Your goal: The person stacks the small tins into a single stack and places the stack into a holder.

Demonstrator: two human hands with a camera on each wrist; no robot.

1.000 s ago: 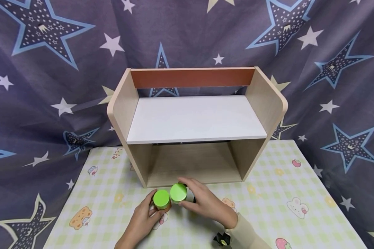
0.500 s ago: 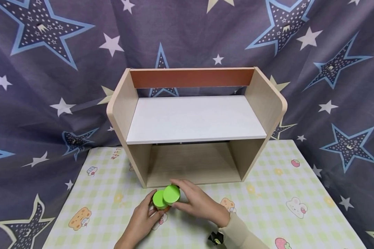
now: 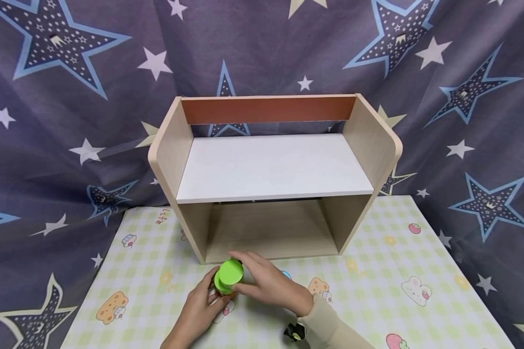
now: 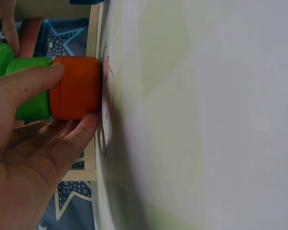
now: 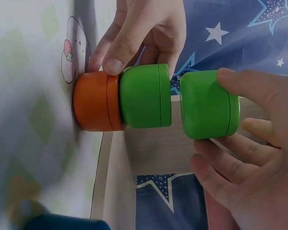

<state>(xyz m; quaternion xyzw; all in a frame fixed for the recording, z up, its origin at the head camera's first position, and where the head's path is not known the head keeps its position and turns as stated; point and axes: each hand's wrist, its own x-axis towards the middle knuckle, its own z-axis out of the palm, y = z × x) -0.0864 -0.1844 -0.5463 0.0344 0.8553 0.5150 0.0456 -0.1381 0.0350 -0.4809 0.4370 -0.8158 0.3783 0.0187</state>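
Observation:
Upright on the tablecloth stands a small orange jar (image 4: 80,93) with a lid, and a green jar (image 5: 143,97) is stacked on top of it. My left hand (image 3: 199,304) holds the orange jar, thumb at its lid seam and fingers around the side. A second green jar (image 5: 206,104) is pinched between the thumb and fingers of my right hand (image 3: 270,283). It hangs just above the stacked green jar, with a narrow gap between them in the right wrist view. Seen from the head, its lid covers part of the lower one.
Behind the hands stands a wooden two-level shelf (image 3: 275,167) with a white upper board. A blue object (image 5: 69,222) is on the table beside the right hand, mostly hidden from the head view. A small black item (image 3: 295,332) shows by the right sleeve.
My right hand has moved left with its green jar, from beside the stack to over it. The left hand has stayed in place.

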